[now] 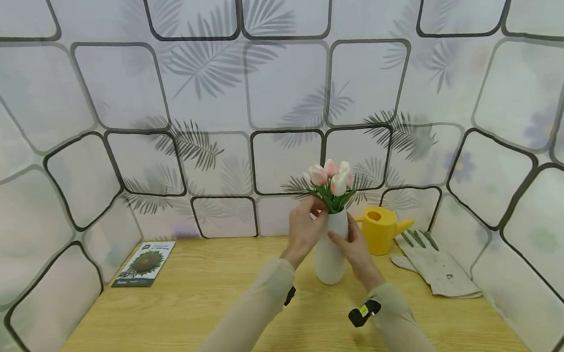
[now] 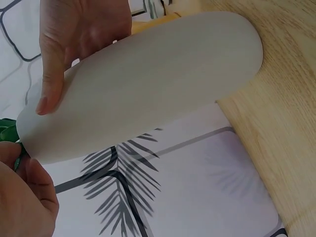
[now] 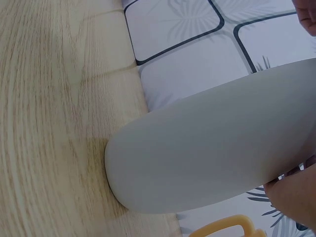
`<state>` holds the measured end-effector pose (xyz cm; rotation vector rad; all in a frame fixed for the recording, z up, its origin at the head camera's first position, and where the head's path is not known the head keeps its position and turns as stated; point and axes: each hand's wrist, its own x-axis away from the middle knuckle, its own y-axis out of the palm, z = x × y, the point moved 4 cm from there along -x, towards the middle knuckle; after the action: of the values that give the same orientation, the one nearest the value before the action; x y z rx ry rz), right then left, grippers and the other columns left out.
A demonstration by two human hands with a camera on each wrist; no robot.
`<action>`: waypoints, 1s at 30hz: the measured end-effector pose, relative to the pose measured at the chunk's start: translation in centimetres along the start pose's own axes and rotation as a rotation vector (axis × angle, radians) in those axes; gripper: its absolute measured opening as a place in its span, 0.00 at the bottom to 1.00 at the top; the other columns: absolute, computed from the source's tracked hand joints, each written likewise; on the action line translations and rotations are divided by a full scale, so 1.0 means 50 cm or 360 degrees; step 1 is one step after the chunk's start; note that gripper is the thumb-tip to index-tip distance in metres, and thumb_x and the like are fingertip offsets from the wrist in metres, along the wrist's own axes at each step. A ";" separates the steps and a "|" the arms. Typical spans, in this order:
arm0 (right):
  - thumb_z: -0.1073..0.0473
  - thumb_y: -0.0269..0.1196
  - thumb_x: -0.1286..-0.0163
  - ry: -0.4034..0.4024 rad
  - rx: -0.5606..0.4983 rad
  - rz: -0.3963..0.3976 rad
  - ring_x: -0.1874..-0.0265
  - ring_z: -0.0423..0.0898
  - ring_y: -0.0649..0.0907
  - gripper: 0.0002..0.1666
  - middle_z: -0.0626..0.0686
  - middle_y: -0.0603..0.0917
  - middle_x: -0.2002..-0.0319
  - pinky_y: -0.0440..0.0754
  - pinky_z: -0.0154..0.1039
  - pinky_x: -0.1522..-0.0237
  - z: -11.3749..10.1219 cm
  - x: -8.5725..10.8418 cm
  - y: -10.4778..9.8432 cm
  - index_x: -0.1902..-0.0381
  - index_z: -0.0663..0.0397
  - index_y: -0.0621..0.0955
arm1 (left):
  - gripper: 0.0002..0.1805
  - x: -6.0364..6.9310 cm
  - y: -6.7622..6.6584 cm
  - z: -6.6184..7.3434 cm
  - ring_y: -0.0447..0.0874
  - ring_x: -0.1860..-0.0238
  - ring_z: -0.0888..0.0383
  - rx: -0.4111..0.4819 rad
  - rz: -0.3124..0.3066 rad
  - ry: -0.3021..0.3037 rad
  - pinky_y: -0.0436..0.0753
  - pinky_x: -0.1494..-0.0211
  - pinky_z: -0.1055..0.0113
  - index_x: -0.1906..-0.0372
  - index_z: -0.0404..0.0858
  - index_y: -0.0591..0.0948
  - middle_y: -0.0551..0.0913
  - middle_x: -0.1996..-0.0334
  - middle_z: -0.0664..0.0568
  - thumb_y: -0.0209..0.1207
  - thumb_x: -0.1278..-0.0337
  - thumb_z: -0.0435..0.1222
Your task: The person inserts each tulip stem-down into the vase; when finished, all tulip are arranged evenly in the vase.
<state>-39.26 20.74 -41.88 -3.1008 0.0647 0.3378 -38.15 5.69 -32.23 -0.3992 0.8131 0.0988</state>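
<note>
A tall white vase (image 1: 330,255) stands upright on the wooden table, holding pink and white tulips (image 1: 332,178) with green leaves. At its mouth, my left hand (image 1: 304,226) pinches the green stems or leaves on the left side; in the left wrist view its fingertips meet the green (image 2: 9,131) at the rim. My right hand (image 1: 357,247) grips the vase's upper right side, thumb across the front and fingers behind, partly hidden. The right wrist view shows the vase's lower body (image 3: 197,153) with its base on the table.
Just right of the vase stands a yellow watering can (image 1: 380,232). White gloves (image 1: 435,266) with green-marked fingertips lie beyond it on the right. A seed packet (image 1: 145,264) with a flower picture lies at the table's back left. Patterned wall fabric (image 1: 221,164) encloses the table (image 1: 183,316).
</note>
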 end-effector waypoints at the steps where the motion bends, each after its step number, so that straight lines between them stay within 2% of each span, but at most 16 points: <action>1: 0.48 0.65 0.32 -0.0004 -0.0004 -0.0003 0.31 0.54 0.67 0.49 0.51 0.63 0.27 0.63 0.57 0.28 0.000 0.000 0.001 0.22 0.37 0.52 | 0.02 0.000 0.001 -0.001 0.83 0.69 0.58 0.0000 -0.0006 -0.0013 0.80 0.66 0.72 0.66 0.38 0.83 0.87 0.70 0.51 0.61 0.43 0.30; 4: 0.49 0.65 0.32 -0.0004 -0.0010 -0.0009 0.31 0.54 0.67 0.49 0.51 0.63 0.26 0.62 0.57 0.27 0.002 -0.001 0.002 0.22 0.38 0.52 | 0.02 0.001 0.000 -0.003 0.83 0.68 0.58 0.0017 0.0013 -0.0047 0.81 0.66 0.70 0.66 0.38 0.84 0.87 0.70 0.52 0.62 0.43 0.31; 11: 0.46 0.66 0.33 0.0020 0.0009 -0.0019 0.29 0.53 0.65 0.50 0.50 0.61 0.25 0.60 0.56 0.26 0.001 -0.001 0.006 0.22 0.37 0.51 | 0.05 -0.002 -0.010 -0.004 0.84 0.66 0.59 0.0133 0.0113 -0.0092 0.78 0.70 0.75 0.62 0.41 0.83 0.88 0.67 0.52 0.66 0.42 0.34; 17: 0.45 0.66 0.34 0.0017 0.0018 -0.0020 0.29 0.53 0.65 0.51 0.51 0.60 0.25 0.60 0.57 0.26 0.001 0.000 0.004 0.22 0.39 0.51 | 0.05 -0.005 -0.007 -0.006 0.85 0.67 0.59 0.0111 0.0136 -0.0129 0.79 0.69 0.75 0.62 0.40 0.84 0.88 0.68 0.52 0.66 0.44 0.33; 24: 0.49 0.65 0.31 -0.0001 0.0031 0.0018 0.29 0.55 0.64 0.50 0.54 0.59 0.24 0.59 0.58 0.26 -0.004 0.005 -0.010 0.21 0.41 0.49 | 0.02 0.006 0.003 -0.008 0.84 0.68 0.60 0.0103 0.0080 -0.0188 0.78 0.70 0.76 0.67 0.38 0.85 0.87 0.71 0.52 0.66 0.45 0.32; 30: 0.46 0.66 0.33 0.0031 0.0049 0.0041 0.28 0.55 0.63 0.51 0.53 0.59 0.24 0.58 0.58 0.25 -0.003 0.007 -0.018 0.21 0.40 0.50 | 0.02 0.030 -0.007 -0.022 0.83 0.69 0.59 0.0178 0.0046 -0.0227 0.80 0.70 0.74 0.67 0.37 0.84 0.86 0.72 0.51 0.64 0.42 0.33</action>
<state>-38.83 21.61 -41.83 -3.0757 0.1092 0.3042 -37.80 4.82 -33.89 -0.2718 0.6802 0.1068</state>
